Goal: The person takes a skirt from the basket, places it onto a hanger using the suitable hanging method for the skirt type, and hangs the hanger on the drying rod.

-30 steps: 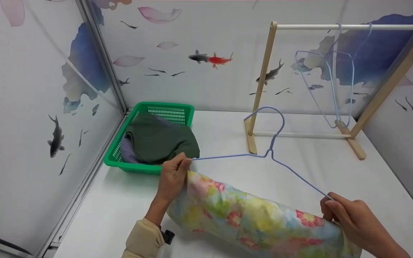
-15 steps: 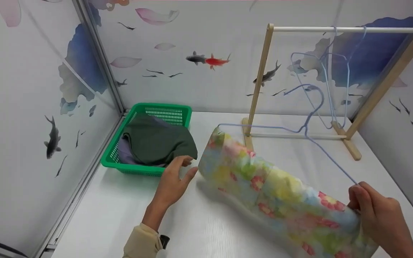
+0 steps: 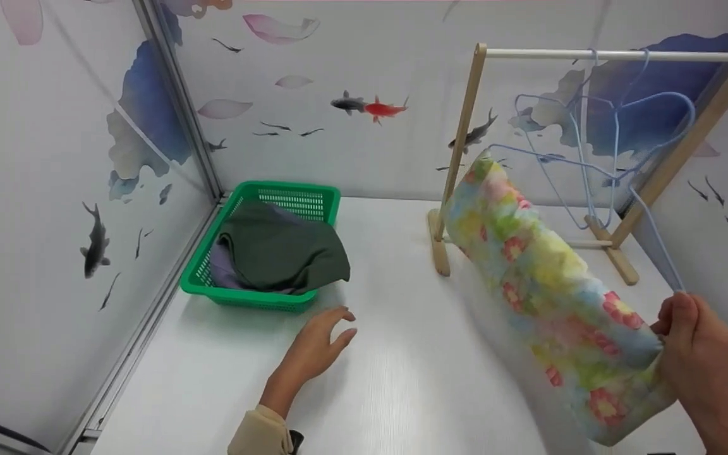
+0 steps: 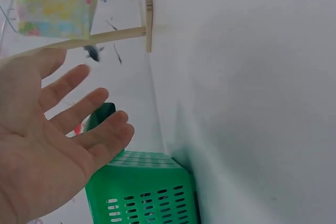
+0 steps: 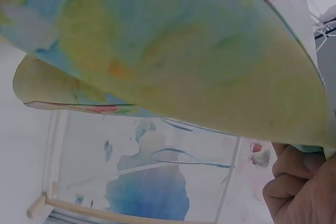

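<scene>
At four o'clock, the right hand (image 3: 705, 354) grips tilted hanger (image 3: 617, 177) and floral cloth (image 3: 550, 284); seven o'clock's left hand (image 3: 315, 346) spreads its fingers.

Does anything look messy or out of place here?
One thing: the dark green cloth slumps over the rim of the green basket instead of lying fully inside. The floral cloth and its hanger tilt steeply too, likely because the right hand holds just one end. Nothing looks spilled or damaged.
</scene>
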